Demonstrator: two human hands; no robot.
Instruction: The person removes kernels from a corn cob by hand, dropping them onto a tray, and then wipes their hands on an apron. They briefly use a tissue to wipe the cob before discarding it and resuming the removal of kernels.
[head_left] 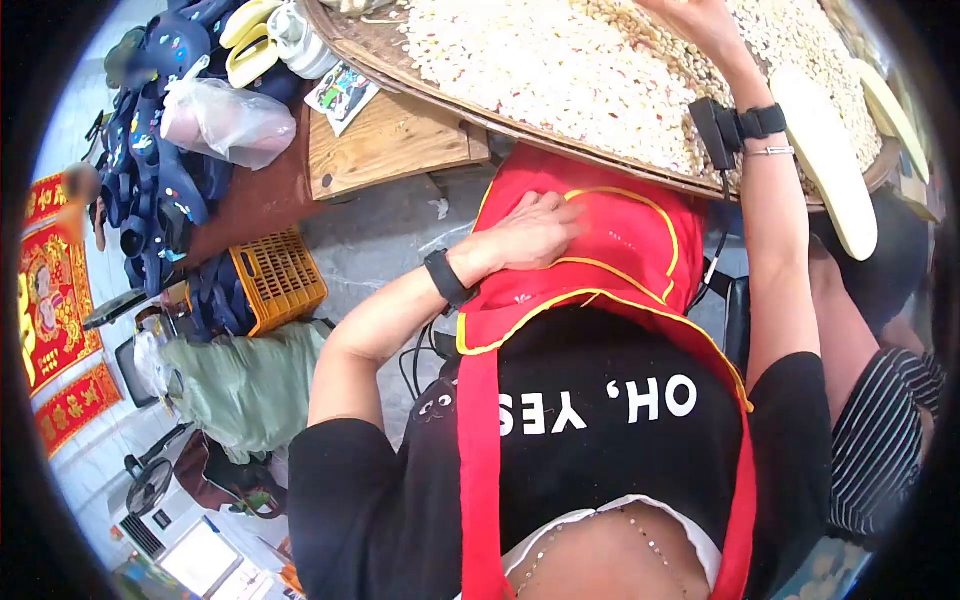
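Note:
My left hand (540, 232), with a black band at the wrist, lies against the red apron (630, 225) over my lap. Its fingers are curled in and their tips blurred; anything inside them is hidden. Over a wide round tray (470, 118) reaches my right hand (695, 22), its fingers mostly cut off by the top edge of the view. The tray is heaped with pale, nut-like pieces (520, 70), some with reddish bits. A black device (712, 135) with a cable is strapped to my right wrist.
A wooden board (385, 140) adjoins the tray at the left. Further left are an orange crate (280, 280), dark blue shoes (150, 150), a plastic bag (230, 125) and yellow shoes (250, 50). At the right, a person's arm in a pale sleeve (830, 165) reaches beside the tray.

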